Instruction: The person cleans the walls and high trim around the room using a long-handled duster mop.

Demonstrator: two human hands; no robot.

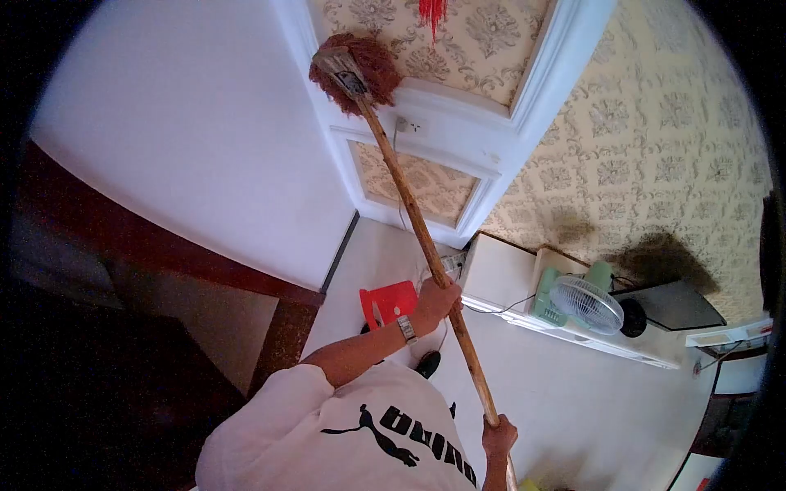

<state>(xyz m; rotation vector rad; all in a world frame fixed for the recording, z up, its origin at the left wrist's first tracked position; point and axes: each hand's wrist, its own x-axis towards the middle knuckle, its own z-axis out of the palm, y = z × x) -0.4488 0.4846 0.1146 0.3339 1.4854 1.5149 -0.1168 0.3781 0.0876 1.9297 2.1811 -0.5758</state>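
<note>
Up near the top of the frame, left of centre, a mop (368,69) with a shaggy reddish-brown head is raised in front of the white-framed, patterned wall panels (499,155). Its wooden handle (409,203) slants down to the lower right. The left hand (435,301), with a metal watch (406,330) on the wrist, is clenched around the handle near the middle of the frame. Lower down and further right, the right hand (499,435) is also closed around it, close to the bottom edge.

A plug (401,124) sits at a wall socket (415,127) just beside the handle's upper part, and a red tassel (432,15) hangs at the top edge. Just left of the left hand is a red object (391,303), partly hidden by the forearm. Right of centre, a green and white fan (585,304) stands by a dark screen (671,304) on a low white cabinet (501,270), below a dark stain (665,255) on the wallpaper.
</note>
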